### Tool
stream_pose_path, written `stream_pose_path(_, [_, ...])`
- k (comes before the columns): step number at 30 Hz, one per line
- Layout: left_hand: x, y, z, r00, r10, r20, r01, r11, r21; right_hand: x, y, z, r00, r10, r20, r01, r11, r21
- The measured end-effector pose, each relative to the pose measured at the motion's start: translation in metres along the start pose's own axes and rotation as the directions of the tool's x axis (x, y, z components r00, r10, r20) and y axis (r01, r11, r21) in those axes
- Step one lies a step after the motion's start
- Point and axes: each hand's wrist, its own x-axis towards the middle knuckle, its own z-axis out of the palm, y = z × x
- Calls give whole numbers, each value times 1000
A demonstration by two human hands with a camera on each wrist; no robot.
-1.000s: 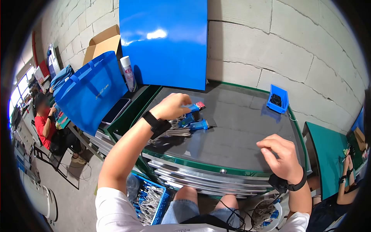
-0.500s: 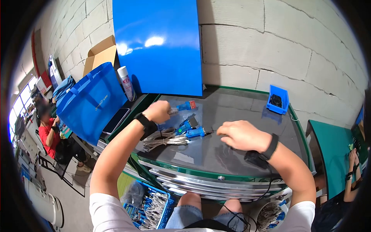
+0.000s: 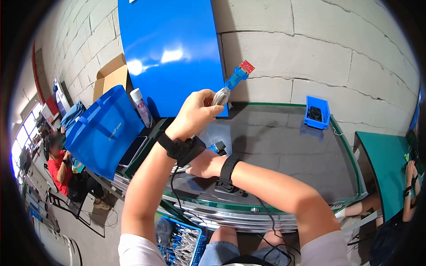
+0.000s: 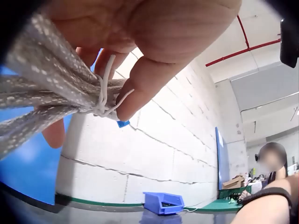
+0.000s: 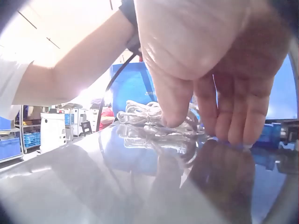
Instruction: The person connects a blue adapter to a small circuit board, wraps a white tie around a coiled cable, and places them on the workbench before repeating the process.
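Observation:
Raised over the cabinet top, my left hand [image 3: 195, 113] grips a coiled grey cable [image 3: 221, 96]. At its end a blue connector [image 3: 236, 78] with a red circuit board [image 3: 247, 66] points up and right. A white tie [image 4: 102, 95] binds the coil in the left wrist view, thumb and fingers on either side. Below the left forearm, my right hand [image 3: 206, 165] reaches down to more coiled cables [image 5: 140, 113] on the surface. Its fingers point straight down, thumb spread apart beside the coil. A blue connector [image 5: 268, 135] lies just past the fingertips.
A blue tray [image 3: 317, 124] with black items sits at the back right. On the left stand a blue bag [image 3: 104, 133], a spray can [image 3: 142, 108] and a phone [image 3: 133, 150]. Below, a blue basket [image 3: 202, 248] holds more cables. Another person [image 3: 62, 168] sits at far left.
My left hand has lifted the cable with the red-board connector off the surface. My right hand has moved left, under the left forearm, to the cables lying there.

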Motion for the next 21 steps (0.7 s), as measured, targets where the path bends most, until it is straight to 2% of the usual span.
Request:
stream_pose_path(2, [0, 2, 3, 999, -27, 20, 30, 985, -169, 1, 1, -5, 999, -42, -25, 42, 999, 21])
stream_pose_path(3, [1, 0, 4, 1000, -22, 21, 25, 985, -168, -5, 11, -7, 995, -87, -39, 87, 996, 11])
stream_pose_path(5, [2, -6, 7, 998, -1, 64, 16, 971, -238, -18, 44, -15, 998, 21, 58, -19, 999, -40])
stream_pose_path(7, [5, -7, 19, 999, 21, 34, -10, 952, -307, -68, 38, -53, 988, 155, 1, -154, 984, -85])
stream_pose_path(9, [6, -1, 34, 998, 57, -27, -63, 860, -506, -106, 63, -66, 971, 238, -12, -238, 965, -113])
stream_pose_path(11, [14, -4, 52, 996, 81, 25, -49, 787, -615, -147, 95, -75, 943, 310, -123, -325, 935, -138])
stream_pose_path(13, [17, -1, 73, 995, 81, 65, -11, 701, -713, -176, 106, -99, 878, 425, -221, -454, 886, -98])
stream_pose_path(15, [19, -1, 91, 990, 84, 112, 20, 711, -703, -206, 115, -120, 830, 392, -397, -438, 898, -28])
stream_pose_path(16, [19, -2, 101, 984, 99, 150, 35, 713, -700, -211, 115, -128, 765, 402, -503, -483, 875, -34])
stream_pose_path(17, [19, -4, 112, 976, 113, 185, 49, 716, -696, -215, 110, -137, 716, 452, -532, -524, 851, 17])
stream_pose_path(19, [19, -9, 133, 948, 158, 276, 79, 725, -685, -206, 92, -141, 713, 377, -591, -271, 926, 263])
stream_pose_path(21, [18, -16, 151, 911, 255, 324, 30, 743, -668, -192, 80, -132, 794, 327, -512, -127, 913, 387])
